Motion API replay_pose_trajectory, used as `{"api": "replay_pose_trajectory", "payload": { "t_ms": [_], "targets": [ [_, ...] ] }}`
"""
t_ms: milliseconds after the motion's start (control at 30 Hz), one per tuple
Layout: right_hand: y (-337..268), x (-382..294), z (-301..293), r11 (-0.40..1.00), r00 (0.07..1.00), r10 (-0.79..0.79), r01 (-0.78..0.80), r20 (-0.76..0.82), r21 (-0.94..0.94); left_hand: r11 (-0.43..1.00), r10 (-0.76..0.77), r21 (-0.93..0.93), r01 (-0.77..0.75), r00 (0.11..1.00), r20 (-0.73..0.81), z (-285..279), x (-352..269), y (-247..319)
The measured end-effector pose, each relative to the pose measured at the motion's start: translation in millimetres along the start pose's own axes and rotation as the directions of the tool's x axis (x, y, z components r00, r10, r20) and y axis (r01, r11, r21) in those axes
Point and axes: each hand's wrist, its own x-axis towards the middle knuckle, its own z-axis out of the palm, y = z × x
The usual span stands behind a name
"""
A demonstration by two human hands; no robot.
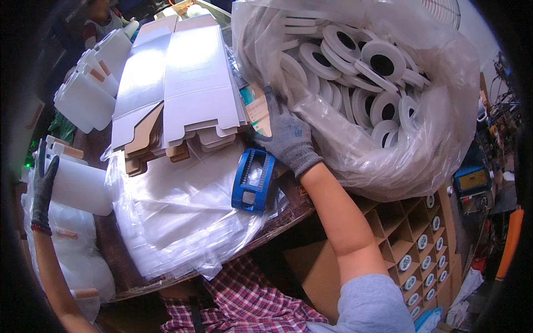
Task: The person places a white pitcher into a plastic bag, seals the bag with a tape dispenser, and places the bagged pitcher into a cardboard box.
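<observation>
My left hand, in a dark knit glove, is at the left edge against the end of a white plastic film roll. Its fingers are straight and apart. My right hand, in a grey glove, reaches between a stack of flat white cartons and a large clear plastic bag. Its fingers are spread, and its index fingertip lies beside the bag's side. Flat white rings with dark centres fill the bag. Just below the right hand, a blue plastic frame with ribbed inner edges lies on clear plastic bags.
More white rolls stand at the upper left. A wooden table's edge runs before me. Below right is a divided cardboard box holding several round-topped items. Another person is at the top left.
</observation>
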Motion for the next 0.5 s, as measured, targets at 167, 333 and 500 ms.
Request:
{"api": "replay_pose_trajectory", "payload": {
  "t_ms": [167,333,500],
  "targets": [
    [0,-1,-3,1.0,1.0,0.003,-0.003,0.011,-0.005,0.993,-0.114,0.015,0.114,0.993,-0.016,1,-3,23],
    [2,-2,0,1.0,1.0,-0.016,0.017,-0.023,0.02,0.989,-0.078,0.12,0.083,0.996,-0.049,3,-3,9],
    [-1,-3,-4,0.999,1.0,-0.005,0.006,-0.012,0.035,0.976,-0.034,0.215,0.046,0.998,-0.057,3,-1,6]
  ]
}}
